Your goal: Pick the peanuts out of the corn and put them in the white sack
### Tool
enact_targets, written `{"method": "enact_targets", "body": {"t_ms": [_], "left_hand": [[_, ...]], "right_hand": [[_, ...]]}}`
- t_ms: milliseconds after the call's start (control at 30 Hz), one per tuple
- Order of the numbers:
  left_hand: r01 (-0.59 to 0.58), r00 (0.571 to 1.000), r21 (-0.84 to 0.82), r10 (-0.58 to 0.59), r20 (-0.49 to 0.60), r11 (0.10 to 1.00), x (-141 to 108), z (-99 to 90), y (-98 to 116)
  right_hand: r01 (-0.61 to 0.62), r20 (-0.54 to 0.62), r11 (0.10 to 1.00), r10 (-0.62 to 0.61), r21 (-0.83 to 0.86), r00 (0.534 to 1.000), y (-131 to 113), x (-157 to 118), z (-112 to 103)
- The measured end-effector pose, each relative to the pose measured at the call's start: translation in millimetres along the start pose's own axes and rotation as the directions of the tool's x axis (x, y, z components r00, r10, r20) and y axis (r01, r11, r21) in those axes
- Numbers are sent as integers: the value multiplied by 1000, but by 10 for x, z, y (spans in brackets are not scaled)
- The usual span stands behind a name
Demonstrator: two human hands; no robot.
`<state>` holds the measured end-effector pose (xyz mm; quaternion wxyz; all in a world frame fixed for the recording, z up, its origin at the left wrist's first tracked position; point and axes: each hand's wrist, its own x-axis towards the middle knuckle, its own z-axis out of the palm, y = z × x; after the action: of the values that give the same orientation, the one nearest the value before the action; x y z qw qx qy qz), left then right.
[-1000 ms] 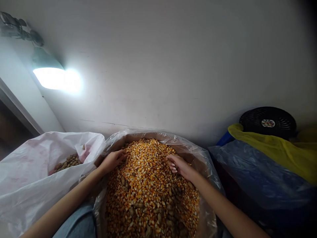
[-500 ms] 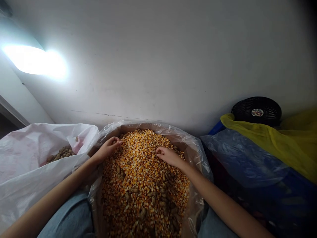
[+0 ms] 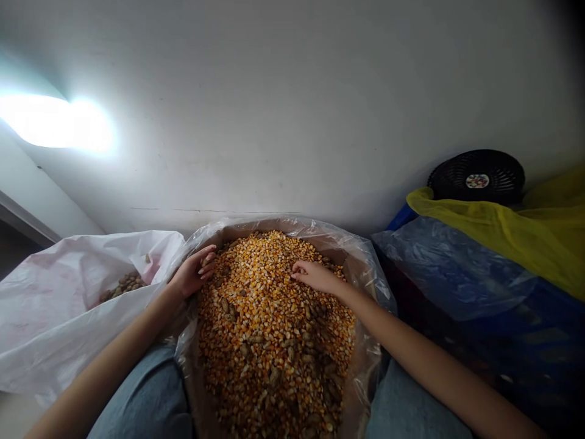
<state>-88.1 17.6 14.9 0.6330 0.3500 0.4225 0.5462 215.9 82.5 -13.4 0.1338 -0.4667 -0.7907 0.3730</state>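
Note:
Orange and yellow corn kernels (image 3: 269,286) fill a box lined with a clear plastic bag (image 3: 361,244), between two knees in jeans. Several peanuts in their shells (image 3: 274,375) lie among the kernels, mostly toward the near right. Over the box's left edge is my left hand (image 3: 195,271), palm turned inward, its fingers apart and loosely curled, with nothing seen in it. My right hand (image 3: 315,275) rests low over the right part of the heap, fingers bent together at the kernels; whatever they hold is too small to name.
At the left, a white sack (image 3: 59,268) holds more peanuts (image 3: 123,285). To the right are blue crates (image 3: 525,329) with clear plastic (image 3: 457,262) and yellow mesh (image 3: 507,228) over them, and a black fan (image 3: 478,177). A pale wall (image 3: 283,122) rises behind.
My left hand has drawn back slightly toward the box's left edge and its fingers have opened. My right hand's fingers have turned down toward the kernels. The view has shifted slightly.

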Motion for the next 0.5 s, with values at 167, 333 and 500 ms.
{"method": "enact_targets", "body": {"t_ms": [167,333,500], "left_hand": [[-145,968,859,249,21,491,34,-43,-123],[-127,977,992,176,120,25,51,-68,-167],[-102,988,995,115,99,22,49,-44,-141]], "right_hand": [[-102,45,713,98,694,994,-102,-10,-117],[-81,50,257,126,963,991,-197,-58,-289],[-59,-59,438,251,897,966,-138,-46,-276]]}}
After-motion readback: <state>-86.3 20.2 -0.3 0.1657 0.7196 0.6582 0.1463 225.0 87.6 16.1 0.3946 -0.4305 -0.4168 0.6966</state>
